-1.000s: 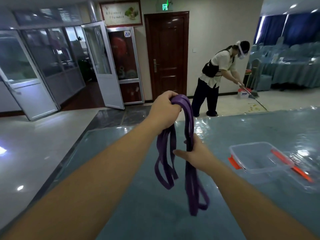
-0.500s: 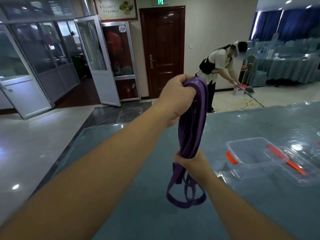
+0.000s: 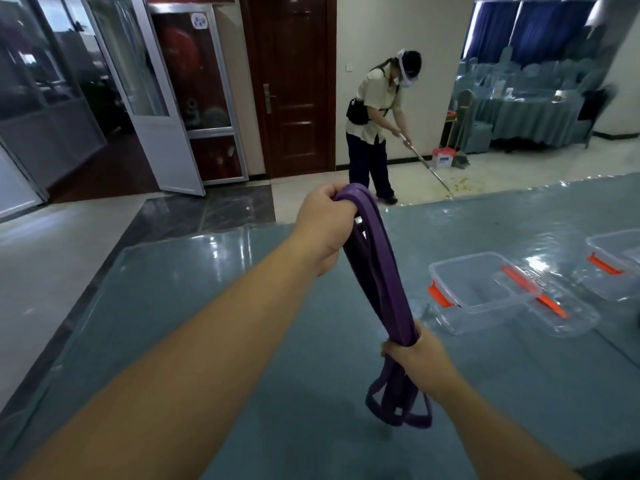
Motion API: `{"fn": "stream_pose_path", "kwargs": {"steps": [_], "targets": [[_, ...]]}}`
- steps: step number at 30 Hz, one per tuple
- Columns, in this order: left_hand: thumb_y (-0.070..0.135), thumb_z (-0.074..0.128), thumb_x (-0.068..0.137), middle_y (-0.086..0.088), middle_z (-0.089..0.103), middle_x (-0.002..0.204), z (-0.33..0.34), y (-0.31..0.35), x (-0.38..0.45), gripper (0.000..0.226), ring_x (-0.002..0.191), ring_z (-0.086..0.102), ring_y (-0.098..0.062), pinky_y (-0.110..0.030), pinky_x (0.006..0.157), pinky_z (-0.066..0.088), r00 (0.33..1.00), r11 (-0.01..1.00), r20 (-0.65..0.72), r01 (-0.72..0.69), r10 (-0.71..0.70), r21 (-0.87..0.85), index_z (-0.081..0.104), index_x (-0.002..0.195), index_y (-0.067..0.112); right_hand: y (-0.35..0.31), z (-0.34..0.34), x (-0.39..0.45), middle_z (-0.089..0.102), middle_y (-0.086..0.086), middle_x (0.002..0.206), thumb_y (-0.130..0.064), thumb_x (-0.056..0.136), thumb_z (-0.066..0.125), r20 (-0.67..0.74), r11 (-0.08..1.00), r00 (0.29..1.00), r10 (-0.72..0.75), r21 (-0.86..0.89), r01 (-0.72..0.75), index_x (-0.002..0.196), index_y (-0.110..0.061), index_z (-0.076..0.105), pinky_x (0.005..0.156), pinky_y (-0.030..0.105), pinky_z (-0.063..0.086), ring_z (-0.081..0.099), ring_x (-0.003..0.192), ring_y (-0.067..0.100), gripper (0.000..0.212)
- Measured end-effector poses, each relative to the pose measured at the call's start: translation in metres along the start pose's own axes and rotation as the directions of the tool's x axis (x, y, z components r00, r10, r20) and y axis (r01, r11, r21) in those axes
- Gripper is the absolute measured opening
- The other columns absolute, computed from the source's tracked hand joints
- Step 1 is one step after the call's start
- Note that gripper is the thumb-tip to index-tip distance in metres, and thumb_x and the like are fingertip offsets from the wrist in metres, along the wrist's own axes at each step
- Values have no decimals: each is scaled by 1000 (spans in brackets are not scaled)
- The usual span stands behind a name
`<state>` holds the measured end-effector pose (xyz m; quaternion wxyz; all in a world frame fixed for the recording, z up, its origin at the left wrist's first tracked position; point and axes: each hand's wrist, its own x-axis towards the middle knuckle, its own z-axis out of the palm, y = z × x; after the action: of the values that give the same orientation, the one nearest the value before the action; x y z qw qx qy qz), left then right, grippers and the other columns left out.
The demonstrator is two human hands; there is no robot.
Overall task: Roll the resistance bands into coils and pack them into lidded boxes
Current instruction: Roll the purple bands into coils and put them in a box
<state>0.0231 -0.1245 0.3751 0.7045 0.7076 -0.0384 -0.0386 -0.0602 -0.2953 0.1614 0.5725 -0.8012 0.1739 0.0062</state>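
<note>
Item: purple flat rubber resistance band, folded into several parallel strands and held in the air above the table, which has a blue-grey cloth under a glossy clear cover.

Hold, upper: left hand, raised, fingers curled over the top fold of the band.

Hold, lower: right hand, fist clamped round the gathered strands; short loops hang free beneath it, just above the table.

Condition between the hands: strands drawn fairly straight, lying flat against one another.

Handling, judged: light, soft and limp, with elastic spring; likely to uncoil if released. Rubber surface probably grippy rather than slippery. Not fragile. Best taken at a folded end, strands pinched together, and wound flat on itself with the coil kept pressed until it is boxed.

Receptacle: clear plastic rectangular box with orange clips, open, on the table to the right, well apart from the band. Clear lid beside it, touching or under its far edge. Second clear plastic box at the right edge, partly out of view.

Status, judged: band gathered, not yet coiled; nothing packed in the near box.
</note>
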Motion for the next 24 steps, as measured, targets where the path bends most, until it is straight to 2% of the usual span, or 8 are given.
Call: {"fn": "stream_pose_path", "kwargs": {"steps": [2, 5, 9, 12, 16, 20, 23, 24], "targets": [[0, 54, 100, -8, 74, 96, 4, -16, 11, 25, 88, 71, -24, -40, 84, 63, 998, 998, 4, 65, -65, 1, 68, 103, 21, 6, -17, 0, 79, 10, 81, -9, 85, 79, -75, 995, 996, 54, 89, -47, 104, -19, 66, 74, 50, 65, 79, 78, 28, 24], [8, 57, 101, -6, 71, 105, 13, -52, 26, 17, 101, 69, -21, -43, 99, 58, 986, 984, -31, 163, -161, 73, 68, 107, 19, 14, -54, 2, 77, 12, 78, -4, 87, 79, -173, 973, 978, 120, 217, -81, 107, -6, 69, 63, 39, 62, 77, 70, 24, 22], [8, 69, 91, -7, 68, 86, 43, -109, 25, 11, 87, 64, -24, -42, 86, 56, 965, 960, 29, 255, -260, 119, 70, 102, 11, 23, -110, 3, 77, 20, 83, 0, 86, 77, -234, 885, 947, 220, 456, -93, 109, -8, 68, 70, 44, 58, 77, 78, 34, 26], [10, 77, 86, -8, 74, 100, 77, -144, 12, 42, 85, 69, -20, -37, 82, 57, 936, 948, 196, 256, -291, 187, 64, 124, 21, 30, -152, 4, 75, 21, 83, -1, 89, 73, -297, 829, 918, 262, 557, -57, 108, -8, 67, 71, 45, 57, 75, 74, 33, 21], [20, 83, 83, -1, 78, 110, 131, -176, -14, 46, 94, 72, -16, -30, 83, 52, 836, 911, 417, 212, -357, 354, 65, 125, 30, 42, -204, 2, 74, 18, 87, 0, 90, 67, -323, 769, 903, 284, 639, -14, 111, -5, 70, 78, 50, 57, 72, 81, 34, 22], [23, 81, 85, 5, 77, 113, 191, -188, -28, 43, 98, 71, -4, -19, 79, 52, 756, 837, 503, 105, -418, 538, 66, 125, 27, 47, -255, -4, 76, 17, 87, 7, 88, 61, -345, 804, 913, 217, 594, 33, 106, -10, 74, 75, 48, 60, 73, 75, 31, 28], [35, 85, 78, 4, 68, 128, 234, -197, -35, 75, 113, 67, -10, -28, 91, 53, 720, 797, 508, 105, -473, 595, 52, 144, 23, 58, -290, -13, 79, 17, 89, 9, 83, 63, -388, 886, 910, 144, 461, 56, 103, -22, 77, 80, 51, 62, 71, 77, 29, 40], [35, 85, 78, 3, 63, 135, 248, -197, -37, 81, 118, 64, -13, -30, 97, 52, 722, 797, 506, 104, -472, 595, 46, 149, 23, 63, -301, -17, 78, 14, 86, 9, 82, 64, -406, 914, 905, 125, 401, 54, 101, -26, 77, 76, 48, 61, 68, 74, 27, 42]]}}
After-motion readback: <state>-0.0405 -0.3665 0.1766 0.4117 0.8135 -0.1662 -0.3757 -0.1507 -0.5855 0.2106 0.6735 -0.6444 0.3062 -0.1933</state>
